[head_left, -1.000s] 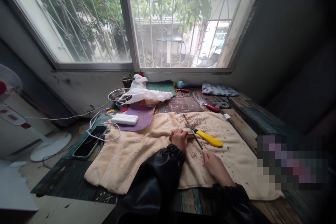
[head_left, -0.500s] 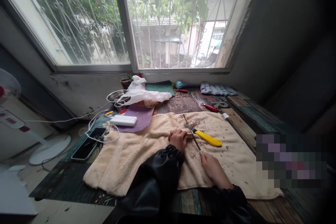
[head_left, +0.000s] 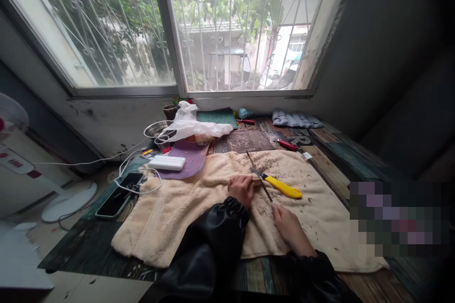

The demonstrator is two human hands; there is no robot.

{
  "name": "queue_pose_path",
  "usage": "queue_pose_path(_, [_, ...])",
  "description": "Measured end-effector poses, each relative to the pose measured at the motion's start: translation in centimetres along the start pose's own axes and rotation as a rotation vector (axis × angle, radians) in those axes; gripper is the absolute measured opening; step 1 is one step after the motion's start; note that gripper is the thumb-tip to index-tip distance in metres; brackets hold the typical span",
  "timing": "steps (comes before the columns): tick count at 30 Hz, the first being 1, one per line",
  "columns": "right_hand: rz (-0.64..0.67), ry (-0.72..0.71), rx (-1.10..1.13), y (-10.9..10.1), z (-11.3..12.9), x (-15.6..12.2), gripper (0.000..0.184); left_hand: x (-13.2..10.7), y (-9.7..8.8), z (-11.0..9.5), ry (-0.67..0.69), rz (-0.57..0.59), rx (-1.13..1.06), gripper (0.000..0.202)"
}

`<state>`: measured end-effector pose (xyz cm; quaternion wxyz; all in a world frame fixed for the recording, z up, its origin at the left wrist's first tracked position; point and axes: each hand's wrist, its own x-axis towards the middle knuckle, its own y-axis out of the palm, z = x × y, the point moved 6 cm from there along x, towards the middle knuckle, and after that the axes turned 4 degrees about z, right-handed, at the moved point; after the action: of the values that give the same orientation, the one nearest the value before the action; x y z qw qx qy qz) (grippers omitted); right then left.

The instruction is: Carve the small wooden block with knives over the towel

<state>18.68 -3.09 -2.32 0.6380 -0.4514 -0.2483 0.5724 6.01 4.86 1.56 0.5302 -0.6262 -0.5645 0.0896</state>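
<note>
The surface [head_left: 330, 163], printed like dark weathered planks, runs under the window. Its near edge is at 6 o'clock and its left edge at 9 o'clock, with floor beyond. A cream towel [head_left: 170, 208] covers most of its middle. Dark shavings are strewn over it, thickest at 12 o'clock from the hands. The towel's rumpled left half is bare, and so is its corner at 4 o'clock.

At 11 o'clock from the towel's middle lies a purple mat [head_left: 188, 157], with a white plastic bag [head_left: 199, 128] behind it. A phone [head_left: 117, 196] sits at 9 o'clock, close to the surface's left edge, with a white cable looped over it. A white power bank [head_left: 167, 162] rests on the mat.

The left hand [head_left: 242, 188] is closed over a wooden piece, pinning it to the towel near the middle. The right hand [head_left: 286, 222], at 5 o'clock from the left, pinches the near end of a thin rod. A yellow utility knife [head_left: 283, 187] lies on the towel at 3 o'clock from the left hand, its blade end at the rod; whether they touch I cannot tell. The thin rod [head_left: 259, 176] is dark and straight and slants away toward 11 o'clock across the wooden piece [head_left: 257, 182], which is small and pale, with only its right end showing past the fingers.
</note>
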Motion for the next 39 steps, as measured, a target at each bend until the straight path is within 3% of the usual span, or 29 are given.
queue_pose_path(6, [-0.036,-0.028,-0.002,-1.4,0.3,-0.2,0.041,0.0,-1.5,0.7,-0.041,-0.011,0.089,0.039])
queue_pose_path(10, [-0.1,-0.085,-0.025,-2.2,0.6,-0.3,0.041,-0.1,-1.3,1.6,-0.091,0.043,0.116,0.023])
queue_pose_path(17, [-0.199,-0.119,0.003,-2.1,0.2,-0.9,0.04,-0.4,-2.2,1.4,-0.009,-0.162,0.076,0.022])
queue_pose_path(25, [-0.234,-0.097,0.028,-1.1,-0.5,-1.0,0.042,-0.6,-2.7,1.1,0.038,-0.221,0.043,0.021])
queue_pose_path(33, [-0.177,-0.063,0.035,-1.8,-0.2,-1.4,0.038,-0.3,-2.2,0.7,0.076,-0.119,0.015,0.024])
queue_pose_path(39, [0.027,-0.027,0.102,-1.4,-0.8,-2.2,0.038,-0.3,-1.6,-0.1,0.122,0.046,0.003,0.022])
